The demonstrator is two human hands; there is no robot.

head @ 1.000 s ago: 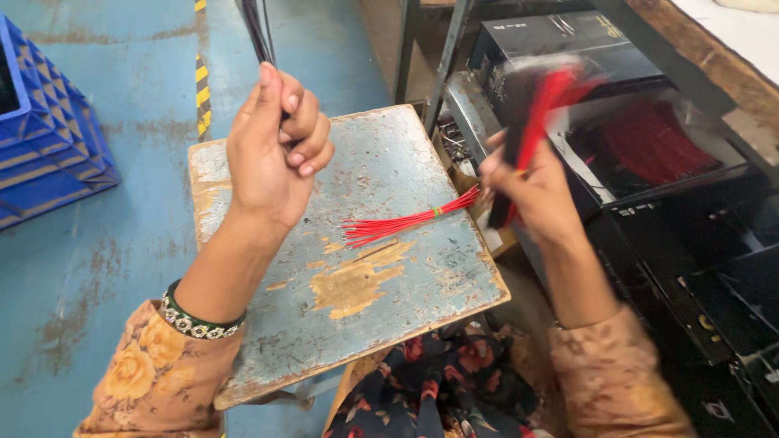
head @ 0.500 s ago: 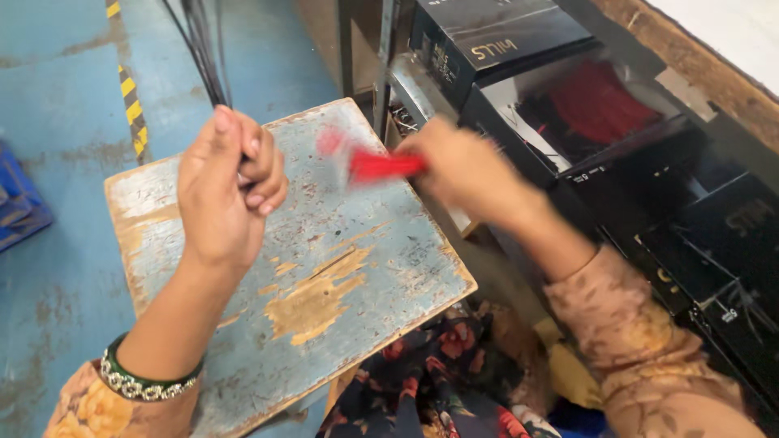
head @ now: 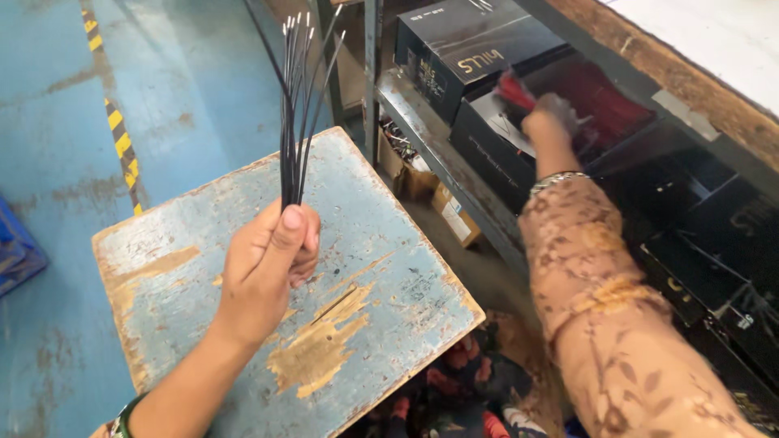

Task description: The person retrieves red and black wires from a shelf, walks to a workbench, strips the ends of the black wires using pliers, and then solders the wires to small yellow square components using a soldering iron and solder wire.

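Over the worn blue stool top (head: 381, 268), nearest the camera, the left hand (head: 264, 272) was closed in a fist around the lower ends of a bundle of thin black wires (head: 296, 105), thumb pressed across the front. The wires stood upright out of the grip and fanned a little toward their pale tips, above the far edge of the stool. Nothing else lay on the scuffed, paint-chipped surface.

Farther off, the right arm in its patterned sleeve (head: 600, 268) stretched to the metal shelf (head: 422, 138). The right hand (head: 552, 118) had reached into an open black box (head: 519, 154) holding red wires (head: 600, 89); motion blur hid the fingers, so whether they had closed on anything could not be told.

Judged from this, the step in hand was gathering: black wires already collected, red ones being dealt with at the box. Any next move would call for a steady left grip so the loose bundle did not slip or splay.
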